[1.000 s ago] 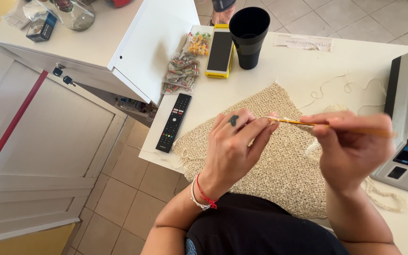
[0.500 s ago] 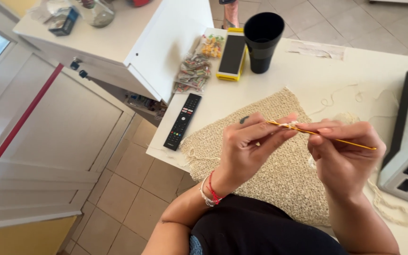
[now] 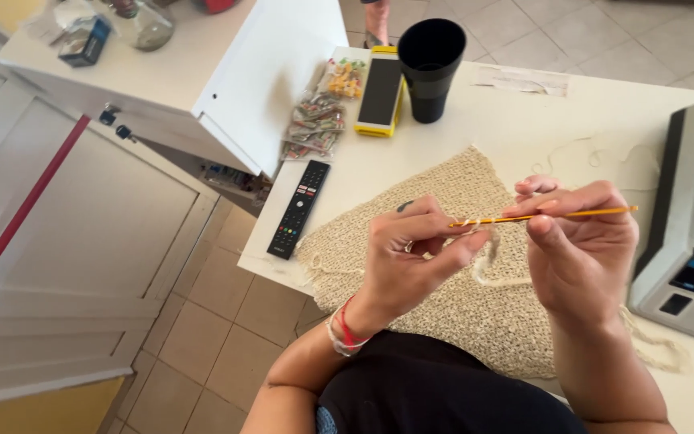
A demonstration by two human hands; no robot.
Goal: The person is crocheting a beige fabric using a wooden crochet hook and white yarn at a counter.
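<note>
While the right hand [image 3: 584,249] pinches a yellow crochet hook [image 3: 548,215], left hand [image 3: 411,257] closes on beige yarn above the knitted piece [image 3: 475,313] on the bench [image 3: 604,120]; black cup's [image 3: 431,68] contents unseen.

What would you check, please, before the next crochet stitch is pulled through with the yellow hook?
1. Crochet hook gripped in right hand: ok.
2. Left hand pinches the work at the hook's tip: ok.
3. Yarn caught on the tip: cannot tell, fingers hide it.
4. Beige crocheted piece lies flat on the white table: ok.
5. Black cup and remote control stand apart from the work: ok.
</note>
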